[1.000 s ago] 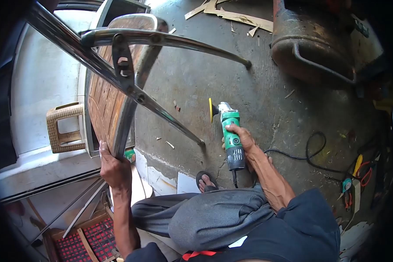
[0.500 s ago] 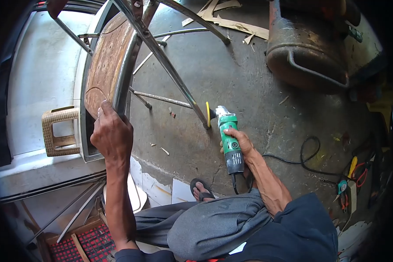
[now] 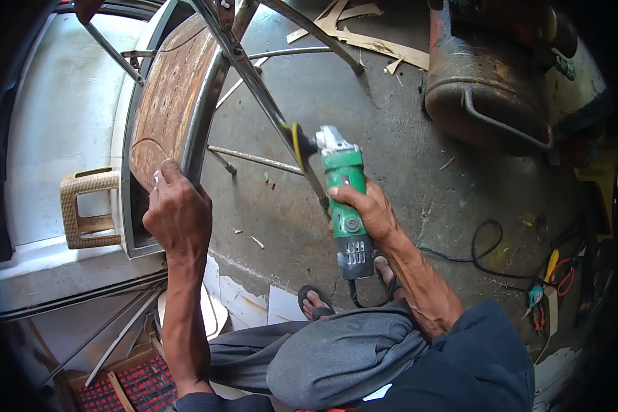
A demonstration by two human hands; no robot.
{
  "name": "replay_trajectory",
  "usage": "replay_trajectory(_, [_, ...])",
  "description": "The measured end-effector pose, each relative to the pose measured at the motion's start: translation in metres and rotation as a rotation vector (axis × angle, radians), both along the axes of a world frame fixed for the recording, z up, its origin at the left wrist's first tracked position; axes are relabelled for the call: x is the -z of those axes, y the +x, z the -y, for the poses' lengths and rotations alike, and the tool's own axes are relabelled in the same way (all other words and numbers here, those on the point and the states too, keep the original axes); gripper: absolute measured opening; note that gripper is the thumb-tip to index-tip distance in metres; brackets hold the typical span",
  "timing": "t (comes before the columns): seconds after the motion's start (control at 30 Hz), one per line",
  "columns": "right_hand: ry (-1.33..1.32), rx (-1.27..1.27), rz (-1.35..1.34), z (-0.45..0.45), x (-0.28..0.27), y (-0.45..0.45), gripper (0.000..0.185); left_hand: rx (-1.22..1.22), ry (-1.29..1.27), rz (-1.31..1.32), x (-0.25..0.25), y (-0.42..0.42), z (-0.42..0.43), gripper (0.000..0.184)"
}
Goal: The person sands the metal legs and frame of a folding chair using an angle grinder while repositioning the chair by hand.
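Gripping the green grinder (image 3: pixel 344 165) in your right hand (image 3: pixel 369 211), you grasped the near edge of the wooden panel (image 3: pixel 166 103) with your left hand (image 3: pixel 179 214). The grinder's yellow disc (image 3: pixel 296 147) overlapped the panel's metal leg (image 3: pixel 260 90) in view; whether they touched could not be told. A black cord (image 3: pixel 461 259) trailed on the floor (image 3: pixel 381 110) to the right. Farther off lay pale wood strips (image 3: pixel 381 45), near a rusty tank (image 3: pixel 491 99).

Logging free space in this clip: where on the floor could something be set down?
Mostly bare floor lies between the grinder and the rusty tank, wood scraps beyond and the black cord nearer. It is crowded around the yellow handle at right and the red-and-black webbing at lower left.
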State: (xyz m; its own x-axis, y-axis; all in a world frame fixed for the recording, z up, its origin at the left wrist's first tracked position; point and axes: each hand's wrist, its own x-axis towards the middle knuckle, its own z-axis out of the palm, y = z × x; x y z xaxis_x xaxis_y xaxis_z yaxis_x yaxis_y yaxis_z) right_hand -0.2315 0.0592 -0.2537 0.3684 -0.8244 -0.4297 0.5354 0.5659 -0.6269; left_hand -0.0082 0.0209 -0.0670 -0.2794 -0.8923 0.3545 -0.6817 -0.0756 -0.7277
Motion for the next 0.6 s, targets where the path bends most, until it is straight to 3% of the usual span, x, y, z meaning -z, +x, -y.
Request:
replay_trajectory(0.17, [-0.246, 0.132, -0.182, 0.011, -0.012, 0.011, 0.039, -0.009, 0.016, 0.011, 0.0, 0.003, 0.001, 0.014])
replay_trajectory(0.2, [-0.206, 0.114, -0.146, 0.005, -0.007, 0.014, 0.036, -0.014, 0.004, 0.01, 0.0, 0.005, 0.002, 0.014])
replay_trajectory(0.27, [-0.149, 0.082, -0.141, -0.015, 0.023, 0.021, 0.036, -0.05, 0.032, -0.063, 0.002, 0.006, 0.003, 0.033])
replay_trajectory(0.4, [0.087, 0.042, -0.201, -0.062, 0.065, 0.039, 0.034, -0.017, 0.012, -0.071, -0.001, 0.004, 0.002, 0.033])
replay_trajectory(0.5, [-0.064, 0.133, -0.243, -0.049, 0.045, 0.039, 0.036, 0.013, 0.061, -0.093, -0.005, 0.004, -0.001, 0.024])
replay_trajectory(0.53, [-0.157, 0.158, -0.246, -0.036, 0.026, 0.036, 0.036, 0.035, 0.079, -0.127, -0.006, 0.004, -0.002, 0.031])
replay_trajectory(0.6, [-0.282, 0.201, -0.382, -0.01, 0.006, 0.036, 0.056, 0.07, 0.118, -0.176, -0.012, 0.006, -0.005, 0.043])
